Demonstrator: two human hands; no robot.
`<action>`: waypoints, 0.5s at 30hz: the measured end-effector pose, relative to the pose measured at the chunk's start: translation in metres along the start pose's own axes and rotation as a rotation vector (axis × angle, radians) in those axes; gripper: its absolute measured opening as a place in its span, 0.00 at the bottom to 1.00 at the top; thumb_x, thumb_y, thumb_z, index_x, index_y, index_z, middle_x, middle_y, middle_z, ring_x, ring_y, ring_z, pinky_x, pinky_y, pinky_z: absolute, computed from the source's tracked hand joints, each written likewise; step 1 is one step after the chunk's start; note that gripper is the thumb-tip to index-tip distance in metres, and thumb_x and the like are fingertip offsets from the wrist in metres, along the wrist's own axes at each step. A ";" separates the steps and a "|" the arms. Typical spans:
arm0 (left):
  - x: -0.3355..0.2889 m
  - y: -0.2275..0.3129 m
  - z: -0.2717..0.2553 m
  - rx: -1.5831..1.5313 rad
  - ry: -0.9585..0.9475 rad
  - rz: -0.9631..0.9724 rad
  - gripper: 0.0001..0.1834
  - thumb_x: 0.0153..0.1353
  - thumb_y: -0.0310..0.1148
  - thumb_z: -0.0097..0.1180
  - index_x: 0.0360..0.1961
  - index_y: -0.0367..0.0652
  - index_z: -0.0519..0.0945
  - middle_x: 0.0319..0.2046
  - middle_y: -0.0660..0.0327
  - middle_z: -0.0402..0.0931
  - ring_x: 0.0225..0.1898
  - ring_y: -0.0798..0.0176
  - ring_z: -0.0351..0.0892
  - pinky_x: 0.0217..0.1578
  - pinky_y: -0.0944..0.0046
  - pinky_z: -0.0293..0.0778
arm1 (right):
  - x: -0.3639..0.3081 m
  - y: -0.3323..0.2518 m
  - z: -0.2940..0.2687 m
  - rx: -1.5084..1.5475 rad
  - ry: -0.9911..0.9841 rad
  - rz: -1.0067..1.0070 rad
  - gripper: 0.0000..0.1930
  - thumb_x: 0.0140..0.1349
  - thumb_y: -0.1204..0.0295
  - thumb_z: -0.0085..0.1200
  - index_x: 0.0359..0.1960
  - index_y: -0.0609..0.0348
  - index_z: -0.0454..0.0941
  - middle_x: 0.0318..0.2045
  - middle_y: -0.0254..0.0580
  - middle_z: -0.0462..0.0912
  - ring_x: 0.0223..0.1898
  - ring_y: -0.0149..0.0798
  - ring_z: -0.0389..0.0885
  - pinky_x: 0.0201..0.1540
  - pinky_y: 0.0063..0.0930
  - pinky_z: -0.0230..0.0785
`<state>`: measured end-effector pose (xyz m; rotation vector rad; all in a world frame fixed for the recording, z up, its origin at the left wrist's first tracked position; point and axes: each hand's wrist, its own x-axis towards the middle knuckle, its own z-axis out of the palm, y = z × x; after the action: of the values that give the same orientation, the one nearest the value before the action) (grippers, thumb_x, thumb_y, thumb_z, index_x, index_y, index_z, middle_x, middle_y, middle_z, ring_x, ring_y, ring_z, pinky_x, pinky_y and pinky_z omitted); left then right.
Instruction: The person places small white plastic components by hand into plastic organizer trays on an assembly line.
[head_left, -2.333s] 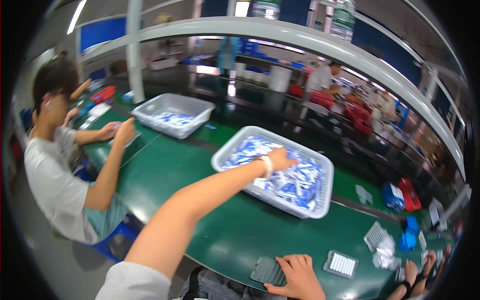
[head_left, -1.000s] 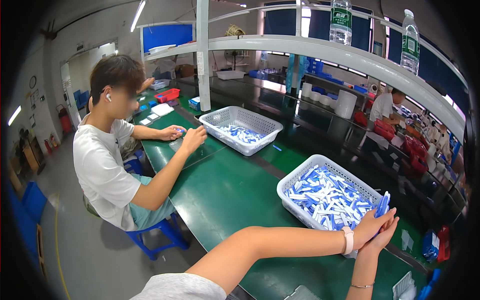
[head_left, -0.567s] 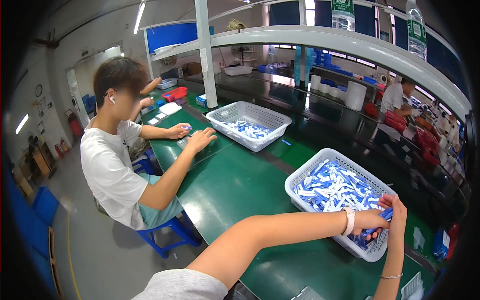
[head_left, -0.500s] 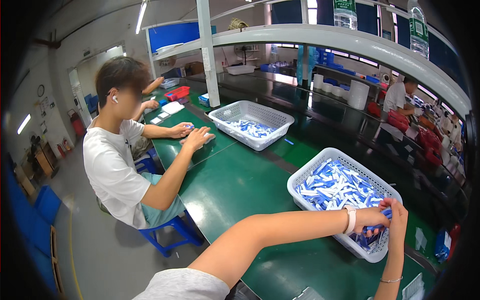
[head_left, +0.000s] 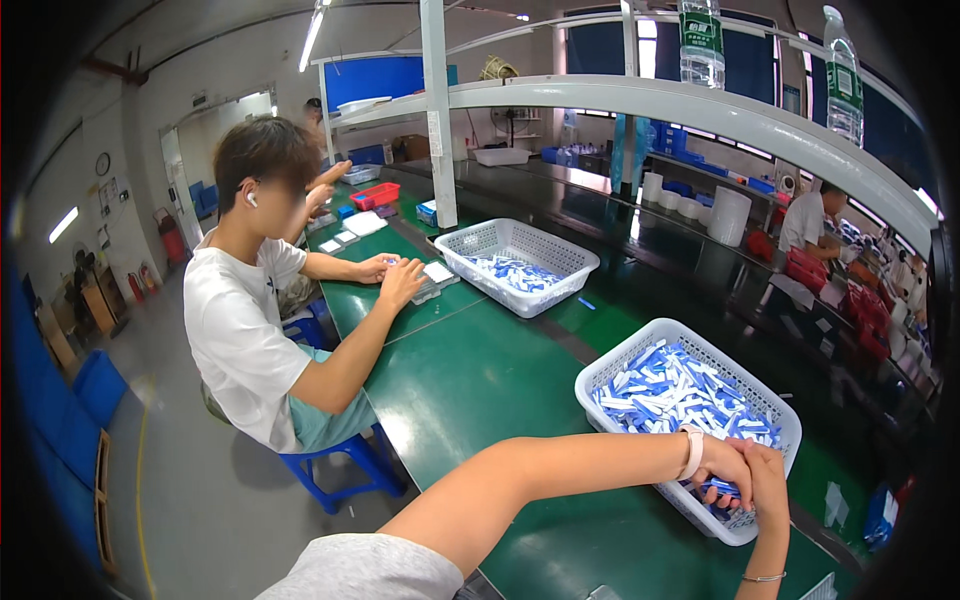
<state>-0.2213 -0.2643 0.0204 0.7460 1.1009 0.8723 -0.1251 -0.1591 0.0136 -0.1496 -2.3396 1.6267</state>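
Green worktop (head_left: 470, 380) runs from the far left corner toward us, and we take it from left to right. At the left a co-worker in a white shirt (head_left: 235, 340) sits on a blue stool (head_left: 335, 470), both of that person's hands resting on small flat parts near the worktop's edge. Just beyond those hands stands a white mesh basket (head_left: 470, 245) with a shallow layer of blue and white pieces in it.

Further right, nearer to us, sits our own white basket (head_left: 625, 365), heaped with blue and white packets (head_left: 675, 390). Our left arm crosses the lower part of the view, a pale band on its wrist, and our left hand (head_left: 725, 465) reaches over the near rim of that basket. Its fingers are curled down onto the packets at the near corner; we cannot tell whether the grip has closed on one. Our right hand (head_left: 768, 482) comes up from the lower edge and lies against the left hand at the same corner, fingers bent over the rim; its grip is likewise hidden from us.

Overhead, a grey shelf (head_left: 700, 105) carries two clear bottles (head_left: 700, 40).
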 end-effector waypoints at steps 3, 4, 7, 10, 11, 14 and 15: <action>0.002 -0.003 0.002 0.054 0.123 0.112 0.06 0.53 0.25 0.61 0.30 0.40 0.75 0.18 0.66 0.71 0.16 0.73 0.71 0.09 0.79 0.56 | 0.003 0.007 -0.002 0.082 -0.029 0.055 0.20 0.68 0.65 0.42 0.42 0.74 0.78 0.36 0.52 0.83 0.38 0.36 0.79 0.45 0.25 0.68; 0.004 -0.004 0.001 0.054 0.140 0.111 0.06 0.53 0.25 0.61 0.30 0.39 0.75 0.18 0.64 0.71 0.16 0.71 0.71 0.09 0.78 0.56 | 0.003 0.006 0.000 0.082 0.007 0.015 0.19 0.68 0.65 0.42 0.45 0.73 0.77 0.36 0.52 0.82 0.38 0.36 0.79 0.45 0.26 0.69; -0.003 0.002 0.005 0.043 0.117 0.056 0.07 0.53 0.25 0.61 0.31 0.38 0.75 0.19 0.63 0.72 0.16 0.71 0.72 0.09 0.78 0.56 | 0.006 0.008 -0.002 0.055 -0.002 -0.009 0.19 0.68 0.66 0.42 0.51 0.71 0.73 0.38 0.52 0.82 0.39 0.36 0.79 0.45 0.27 0.69; 0.005 -0.001 -0.004 0.047 0.059 0.049 0.05 0.55 0.26 0.59 0.30 0.39 0.76 0.18 0.65 0.71 0.13 0.74 0.66 0.09 0.78 0.55 | 0.005 0.004 -0.002 0.025 -0.009 0.031 0.18 0.68 0.68 0.41 0.50 0.70 0.74 0.36 0.51 0.82 0.36 0.34 0.79 0.44 0.25 0.69; 0.009 -0.001 -0.005 0.049 0.000 0.045 0.04 0.56 0.26 0.58 0.30 0.39 0.76 0.16 0.66 0.69 0.12 0.76 0.63 0.09 0.78 0.54 | 0.003 0.005 -0.004 0.031 -0.018 0.009 0.18 0.68 0.68 0.41 0.50 0.70 0.74 0.36 0.51 0.82 0.36 0.34 0.79 0.44 0.25 0.69; 0.012 -0.004 -0.010 0.046 -0.042 -0.025 0.06 0.58 0.28 0.57 0.25 0.43 0.73 0.13 0.71 0.61 0.11 0.79 0.57 0.10 0.79 0.52 | 0.003 0.013 -0.006 -0.033 -0.040 0.009 0.19 0.69 0.65 0.41 0.50 0.70 0.73 0.36 0.50 0.81 0.37 0.34 0.78 0.44 0.24 0.68; 0.015 -0.003 -0.009 0.068 -0.029 -0.051 0.09 0.58 0.29 0.57 0.23 0.45 0.71 0.13 0.73 0.59 0.11 0.80 0.56 0.10 0.79 0.51 | 0.000 0.011 -0.005 -0.047 -0.043 0.001 0.19 0.69 0.65 0.41 0.50 0.70 0.73 0.36 0.50 0.81 0.37 0.34 0.78 0.44 0.24 0.68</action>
<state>-0.2261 -0.2521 0.0090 0.7814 1.1241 0.7813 -0.1250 -0.1507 0.0048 -0.1270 -2.4118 1.5909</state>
